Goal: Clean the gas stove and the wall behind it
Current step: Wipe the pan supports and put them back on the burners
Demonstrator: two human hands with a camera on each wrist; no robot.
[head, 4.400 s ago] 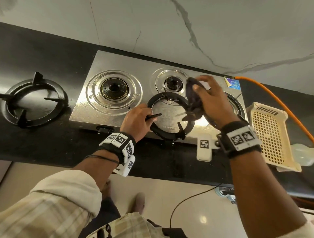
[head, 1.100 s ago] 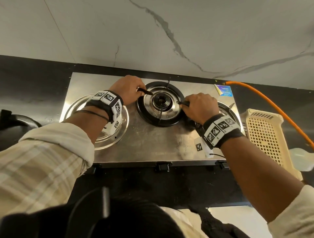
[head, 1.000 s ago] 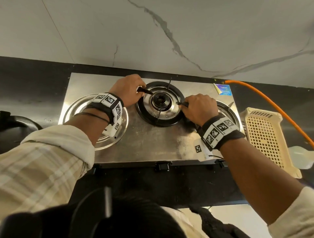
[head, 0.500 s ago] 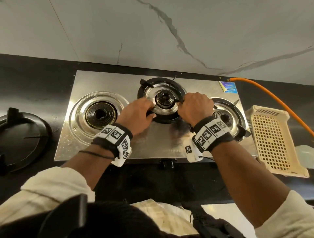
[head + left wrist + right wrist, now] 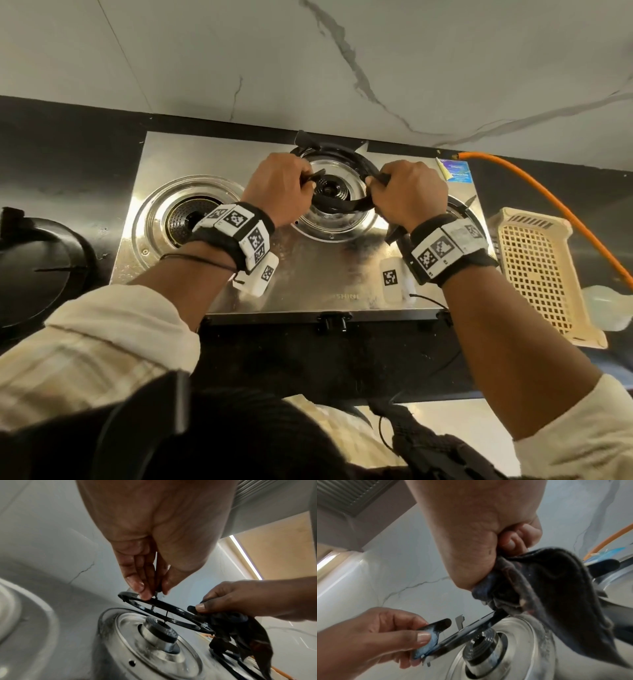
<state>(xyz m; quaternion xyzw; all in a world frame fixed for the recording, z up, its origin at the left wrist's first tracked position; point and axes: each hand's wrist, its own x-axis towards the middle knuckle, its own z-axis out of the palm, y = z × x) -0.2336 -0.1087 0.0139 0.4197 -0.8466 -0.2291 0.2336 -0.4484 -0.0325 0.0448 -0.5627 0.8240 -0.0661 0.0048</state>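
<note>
The steel gas stove [image 5: 308,274] stands on a black counter below the white marble wall [image 5: 239,51]. Both hands hold a black pan-support ring [image 5: 342,205] tilted just above the middle burner [image 5: 330,188]. My left hand [image 5: 301,181] pinches a prong on the ring's left side [image 5: 150,592]. My right hand [image 5: 380,181] grips the ring's right side together with a dark cloth [image 5: 547,588], which hangs under the palm. In the wrist views the ring [image 5: 171,609] is clear of the burner head [image 5: 159,631].
Another black pan support [image 5: 34,267] lies on the counter at the left. A cream plastic basket [image 5: 541,274] stands right of the stove, with an orange gas hose [image 5: 548,205] behind it. The left burner [image 5: 191,219] is bare; the right burner keeps its support [image 5: 469,212].
Half a second ago the ring lay round the middle burner with both hands at its front. Now the hands are on its left and right sides and it is raised and tilted.
</note>
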